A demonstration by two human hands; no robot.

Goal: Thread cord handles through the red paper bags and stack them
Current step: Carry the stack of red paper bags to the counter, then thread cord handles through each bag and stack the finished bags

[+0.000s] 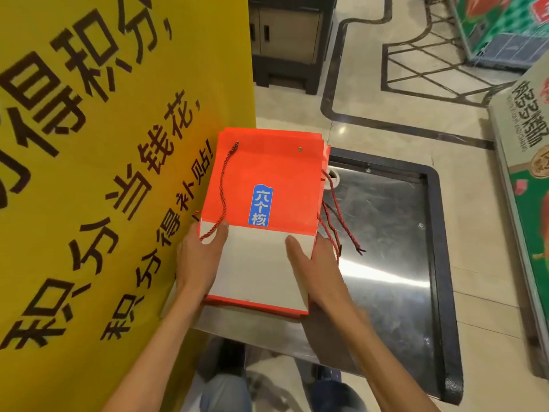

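Observation:
A stack of flat red paper bags [267, 176] with a blue label and a white folded base is held in front of me. My left hand [202, 257] grips the stack's lower left edge, thumb on top, with a dark red cord [222, 188] running from the top left hole down under that thumb. My right hand [312, 263] grips the lower right edge, thumb on the white base. The top right hole [300, 149] of the top bag has no cord in it. More red cords [338, 215] hang from bags underneath on the right.
A big yellow banner [104, 173] with dark lettering stands close on the left. Below the bags lies a metal floor plate [386, 248] in a dark frame. Printed cartons [528, 173] stand at the right, a dark cabinet [288, 40] at the back.

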